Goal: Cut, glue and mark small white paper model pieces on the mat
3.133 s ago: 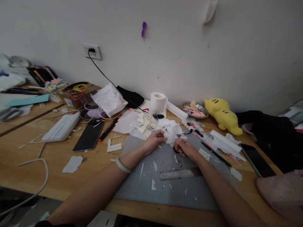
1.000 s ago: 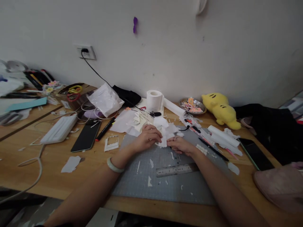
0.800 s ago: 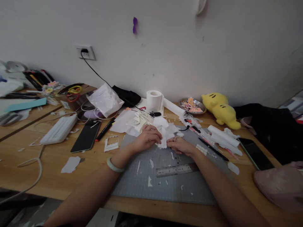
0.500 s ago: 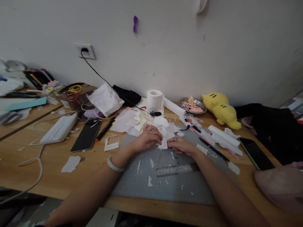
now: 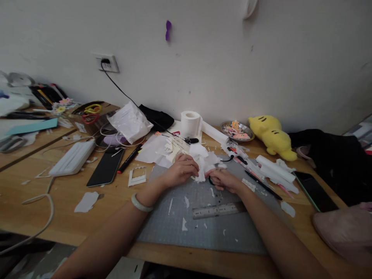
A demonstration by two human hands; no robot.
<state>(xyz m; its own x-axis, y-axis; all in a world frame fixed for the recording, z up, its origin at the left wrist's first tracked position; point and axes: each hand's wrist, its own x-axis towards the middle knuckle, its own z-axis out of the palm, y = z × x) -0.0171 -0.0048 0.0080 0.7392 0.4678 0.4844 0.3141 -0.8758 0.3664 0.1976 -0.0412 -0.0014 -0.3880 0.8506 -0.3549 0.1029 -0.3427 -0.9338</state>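
My left hand (image 5: 185, 170) is curled with its fingertips closed at the edge of a crumpled piece of white tissue (image 5: 200, 177) over the grey cutting mat (image 5: 165, 228). My right hand (image 5: 223, 179) is closed just right of the tissue, index finger reaching toward it. A black curved loop (image 5: 211, 181) shows at its fingers; what the loop belongs to is hidden. More loose white tissue (image 5: 200, 151) lies behind both hands. In front of them a steel ruler (image 5: 216, 210) lies among small paper scraps on the mat.
A toilet roll (image 5: 190, 124) stands behind the tissue, beside a metal bowl (image 5: 250, 136) of small colourful pieces. Right are a black pen (image 5: 263, 185), a yellow plush toy (image 5: 273, 137) and a phone (image 5: 315, 191). Left are a dark tablet-like phone (image 5: 106, 167), a marker (image 5: 129, 159) and a white power strip (image 5: 72, 158).
The black loop now shows at my right hand's fingers. The white tissue between the hands looks more spread and ragged. Both hands keep nearly the same place.
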